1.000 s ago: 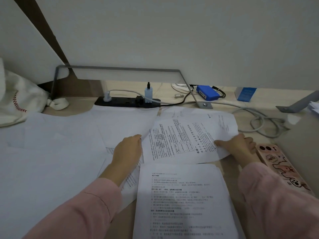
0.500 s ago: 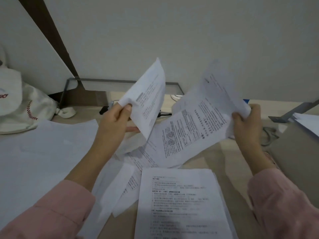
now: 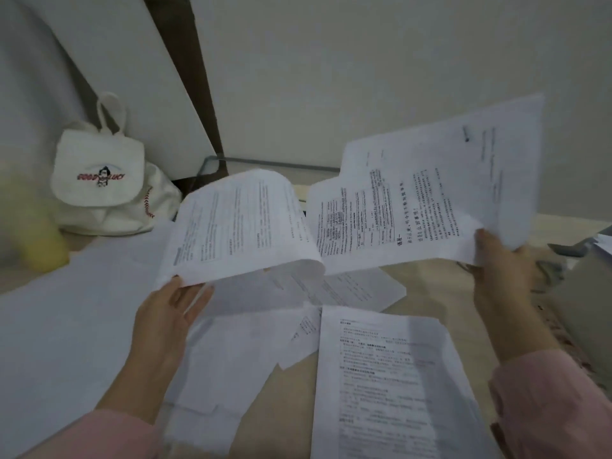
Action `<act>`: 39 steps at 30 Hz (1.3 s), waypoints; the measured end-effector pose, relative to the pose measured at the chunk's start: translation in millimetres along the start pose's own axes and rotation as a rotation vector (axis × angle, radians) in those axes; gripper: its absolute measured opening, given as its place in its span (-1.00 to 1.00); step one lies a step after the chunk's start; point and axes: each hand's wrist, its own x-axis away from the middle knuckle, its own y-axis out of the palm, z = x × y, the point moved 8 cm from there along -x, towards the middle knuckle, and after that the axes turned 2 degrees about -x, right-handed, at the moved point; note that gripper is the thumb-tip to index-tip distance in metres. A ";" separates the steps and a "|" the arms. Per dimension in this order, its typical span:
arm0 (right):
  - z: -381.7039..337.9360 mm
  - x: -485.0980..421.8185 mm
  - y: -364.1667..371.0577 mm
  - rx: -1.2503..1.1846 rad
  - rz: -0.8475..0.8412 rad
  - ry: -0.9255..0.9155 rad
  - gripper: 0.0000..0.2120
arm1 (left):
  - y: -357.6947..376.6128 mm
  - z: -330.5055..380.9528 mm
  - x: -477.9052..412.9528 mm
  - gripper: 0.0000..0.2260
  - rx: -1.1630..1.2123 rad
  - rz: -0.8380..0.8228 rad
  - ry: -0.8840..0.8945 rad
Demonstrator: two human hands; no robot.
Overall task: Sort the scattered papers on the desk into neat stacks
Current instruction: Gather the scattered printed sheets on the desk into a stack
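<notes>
My left hand [image 3: 169, 309] pinches the near edge of a printed sheet [image 3: 238, 226] that curls over in the air above the desk. My right hand [image 3: 500, 260] grips the lower right corner of several printed sheets [image 3: 427, 200], held up and fanned toward the wall. A neat stack of printed pages [image 3: 387, 385] lies on the desk in front of me. Loose white sheets [image 3: 66, 319] cover the desk's left side, and more scattered pages [image 3: 351, 289] lie under the raised ones.
A white cloth backpack [image 3: 102, 180] with a red logo stands at the back left beside a blurred yellow object [image 3: 43, 250]. A grey metal frame [image 3: 265, 164] runs along the wall. Grey items [image 3: 586, 293] sit at the right edge.
Both hands picked papers off the desk and raised them. The left sheet has curled over toward me, and the view has swung left, bringing the backpack into sight.
</notes>
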 end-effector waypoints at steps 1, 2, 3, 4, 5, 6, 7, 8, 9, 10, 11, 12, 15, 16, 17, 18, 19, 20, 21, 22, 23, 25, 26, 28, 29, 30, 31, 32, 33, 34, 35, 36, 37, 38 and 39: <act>10.6 5.0 0.5 -0.026 -0.030 0.050 -0.57 | -17.1 -3.8 3.0 -0.74 -0.022 0.040 -0.029; 20.4 8.2 -0.7 -0.038 -0.046 0.093 -0.56 | -33.6 -7.0 4.4 -0.75 -0.057 0.085 -0.045; 29.9 10.2 -3.1 -0.043 -0.055 0.126 -0.56 | -47.5 -8.6 6.5 -0.75 -0.087 0.128 -0.060; 39.6 12.5 -4.8 -0.043 -0.061 0.154 -0.56 | -61.3 -8.2 9.7 -0.73 -0.116 0.166 -0.069; 48.8 14.6 -6.6 -0.041 -0.067 0.181 -0.56 | -73.3 -7.4 12.4 -0.70 -0.143 0.194 -0.078; 56.1 17.3 -8.0 -0.038 -0.068 0.204 -0.55 | -84.1 -5.4 15.0 -0.70 -0.173 0.216 -0.083; 61.3 19.4 -9.1 -0.038 -0.060 0.223 -0.55 | -93.6 -2.7 17.3 -0.70 -0.205 0.238 -0.086; 64.8 21.0 -9.7 -0.041 -0.048 0.237 -0.54 | -103.1 0.7 19.0 -0.69 -0.232 0.261 -0.086; 67.7 21.9 -9.3 -0.046 -0.039 0.248 -0.54 | -110.3 4.2 20.1 -0.69 -0.260 0.274 -0.089; 70.0 22.4 -8.4 -0.045 -0.033 0.256 -0.54 | -116.8 6.4 20.0 -0.70 -0.284 0.281 -0.099; 71.0 22.6 -6.5 -0.045 -0.033 0.260 -0.54 | -121.5 8.4 19.6 -0.71 -0.307 0.281 -0.109; 71.3 23.1 -4.2 -0.048 -0.034 0.263 -0.55 | -125.8 9.0 18.7 -0.72 -0.321 0.281 -0.123; 75.2 25.3 -0.3 -0.062 -0.008 0.307 -0.57 | -131.4 12.7 16.5 -0.76 -0.355 0.269 -0.147; 76.2 24.7 -0.5 -0.081 0.015 0.323 -0.60 | -133.4 14.2 15.7 -0.79 -0.373 0.271 -0.151; 75.7 23.6 -1.3 -0.102 0.043 0.334 -0.66 | -134.4 16.2 15.2 -0.83 -0.391 0.271 -0.154; 73.1 22.0 -2.3 -0.131 0.069 0.340 -0.73 | -136.4 18.5 14.4 -0.87 -0.407 0.272 -0.156; 69.6 19.6 -3.3 -0.156 0.093 0.341 -0.79 | -137.9 21.1 13.9 -0.89 -0.427 0.279 -0.155; 66.3 16.7 -3.4 -0.171 0.102 0.340 -0.81 | -141.3 23.0 12.7 -0.85 -0.450 0.289 -0.153; 62.8 13.7 -2.7 -0.183 0.101 0.339 -0.81 | -144.1 25.0 11.5 -0.81 -0.473 0.300 -0.150; 60.1 12.8 -1.4 -0.193 0.095 0.338 -0.78 | -146.1 26.4 10.7 -0.78 -0.486 0.301 -0.154; 60.6 12.0 0.1 -0.196 0.088 0.341 -0.74 | -147.3 27.2 10.2 -0.78 -0.495 0.297 -0.165; 64.5 15.8 7.2 -0.206 0.056 0.366 -0.72 | -149.8 25.3 8.7 -0.82 -0.502 0.280 -0.193; 67.2 20.9 13.6 -0.207 0.023 0.382 -0.76 | -149.9 23.5 8.3 -0.87 -0.498 0.266 -0.208; 77.9 35.7 28.3 -0.195 -0.070 0.433 -0.78 | -144.7 19.3 8.4 -0.92 -0.465 0.236 -0.215; 85.8 45.7 36.0 -0.181 -0.116 0.472 -0.78 | -139.9 17.8 8.7 -0.89 -0.448 0.217 -0.200; 94.8 57.0 42.4 -0.160 -0.155 0.511 -0.79 | -134.4 16.2 9.4 -0.84 -0.433 0.201 -0.180; 103.5 69.3 48.2 -0.135 -0.193 0.548 -0.79 | -127.5 13.8 10.7 -0.81 -0.424 0.185 -0.166; 111.9 82.2 53.6 -0.110 -0.233 0.578 -0.76 | -121.5 10.1 11.7 -0.80 -0.418 0.172 -0.160; 120.4 94.0 58.0 -0.089 -0.266 0.606 -0.70 | -114.7 6.0 13.4 -0.79 -0.413 0.151 -0.162; 127.9 106.3 61.7 -0.071 -0.305 0.631 -0.69 | -107.5 0.8 14.7 -0.80 -0.402 0.124 -0.175; 134.5 119.6 65.0 -0.045 -0.355 0.658 -0.72 | -100.2 -4.2 16.5 -0.81 -0.394 0.091 -0.189; 140.7 132.1 67.2 -0.016 -0.403 0.685 -0.75 | -94.1 -8.2 17.8 -0.79 -0.395 0.056 -0.197; 145.6 144.0 68.4 0.022 -0.441 0.708 -0.77 | -90.1 -11.8 18.4 -0.75 -0.397 0.034 -0.195; 149.9 153.5 68.1 0.071 -0.472 0.724 -0.76 | -87.5 -14.0 19.3 -0.72 -0.402 0.023 -0.194; 152.9 161.6 67.5 0.131 -0.509 0.737 -0.73 | -87.0 -15.6 20.5 -0.70 -0.412 0.022 -0.193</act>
